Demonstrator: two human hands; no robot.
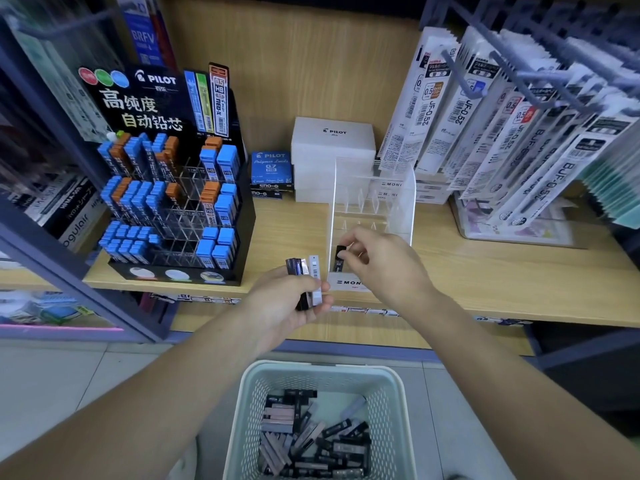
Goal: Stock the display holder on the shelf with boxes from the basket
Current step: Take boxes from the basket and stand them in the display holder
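Left arm [156,403]: bare, rising from the lower left towards the front edge of the shelf [485,271].
Left hand [287,306]: at that front edge, thumb and fingers curled round a small bunch of boxes [306,282] held upright.
Right arm [502,368]: bare, reaching in from the lower right, wrist bent slightly inward.
Right hand [384,268]: back towards the camera, just over the shelf's front edge, thumb and fingertips pinching one black box [339,259] near its top.
Spacing: hands near each other, not touching; the right one sits higher.

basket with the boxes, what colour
The basket is pale mint green, seen in the head view.
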